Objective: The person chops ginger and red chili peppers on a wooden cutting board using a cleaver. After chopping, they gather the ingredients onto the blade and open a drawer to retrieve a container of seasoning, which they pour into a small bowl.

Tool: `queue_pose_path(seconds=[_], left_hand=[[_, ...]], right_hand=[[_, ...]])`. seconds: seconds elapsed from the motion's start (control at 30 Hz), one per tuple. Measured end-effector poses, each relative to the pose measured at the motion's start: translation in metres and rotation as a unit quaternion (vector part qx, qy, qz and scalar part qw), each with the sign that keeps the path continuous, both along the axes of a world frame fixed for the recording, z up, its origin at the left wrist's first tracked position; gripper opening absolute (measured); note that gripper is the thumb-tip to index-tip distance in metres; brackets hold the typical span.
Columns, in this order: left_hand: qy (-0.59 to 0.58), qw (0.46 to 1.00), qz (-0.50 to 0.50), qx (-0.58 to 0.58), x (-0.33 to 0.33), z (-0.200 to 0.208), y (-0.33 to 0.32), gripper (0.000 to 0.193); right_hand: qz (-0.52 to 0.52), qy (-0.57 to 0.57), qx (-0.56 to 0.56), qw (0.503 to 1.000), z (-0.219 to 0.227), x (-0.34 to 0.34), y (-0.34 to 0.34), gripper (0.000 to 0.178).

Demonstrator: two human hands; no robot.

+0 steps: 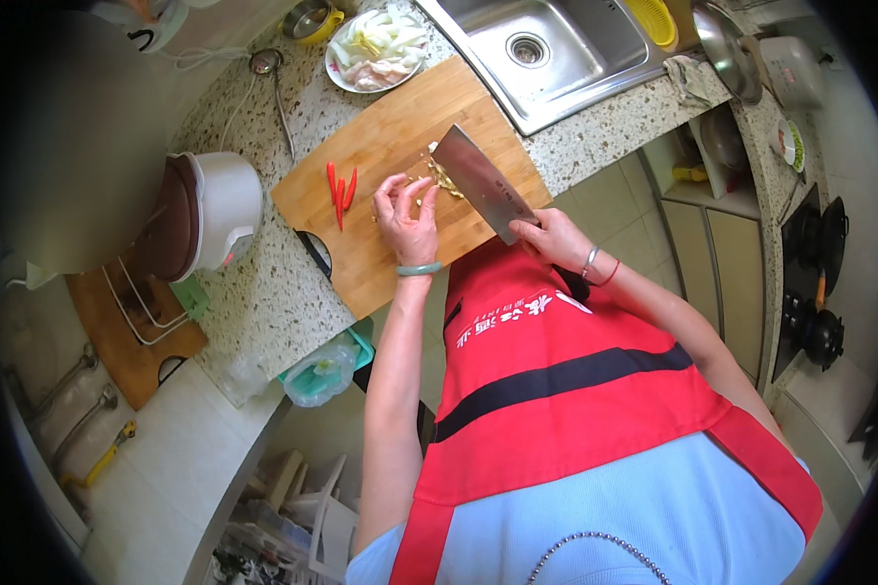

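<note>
My right hand (556, 239) grips the handle of a cleaver (480, 182), its broad blade tilted across the right part of a wooden cutting board (380, 278). Beside the blade lies a small heap of chopped pale-yellow pieces (446, 181), perhaps garlic or ginger; the blade hides part of it. To the left of the heap, my left hand (407, 219) hovers over or rests on the board, its fingers curled but apart, and nothing shows between them. Several red chilies (339, 194) lie on the board just left of that hand.
Behind the board stand a plate of sliced white vegetable and pale meat (376, 49) and a ladle (281, 97). A steel sink (566, 83) adjoins the board at the back right. On the left is a rice cooker (226, 210); at far right, a stove with black pans (821, 244).
</note>
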State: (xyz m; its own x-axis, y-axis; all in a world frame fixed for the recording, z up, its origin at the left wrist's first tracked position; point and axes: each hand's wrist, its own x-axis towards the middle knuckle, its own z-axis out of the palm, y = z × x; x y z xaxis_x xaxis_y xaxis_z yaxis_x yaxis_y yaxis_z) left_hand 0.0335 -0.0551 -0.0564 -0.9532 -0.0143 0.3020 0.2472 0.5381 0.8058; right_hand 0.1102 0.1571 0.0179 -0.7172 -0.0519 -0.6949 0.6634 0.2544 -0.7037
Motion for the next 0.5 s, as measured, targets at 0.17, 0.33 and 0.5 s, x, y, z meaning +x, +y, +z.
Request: queue_pose_path(seconds=[0.17, 0.33, 0.5], left_hand=[[-0.006, 0.998, 0.004, -0.055, -0.005, -0.002, 0.017, 0.015], [-0.056, 0.998, 0.001, -0.041, -0.015, -0.007, 0.011, 0.019], [-0.082, 0.966, 0.047, 0.240, -0.009, -0.006, -0.001, 0.024]], right_hand=[[0.001, -0.044, -0.041, 0.998, 0.009, -0.001, 0.005, 0.033], [0.026, 0.001, 0.030, 0.999, 0.016, 0.001, 0.012, 0.035], [0.063, 0.032, 0.041, 0.997, -0.013, -0.002, -0.007, 0.035]])
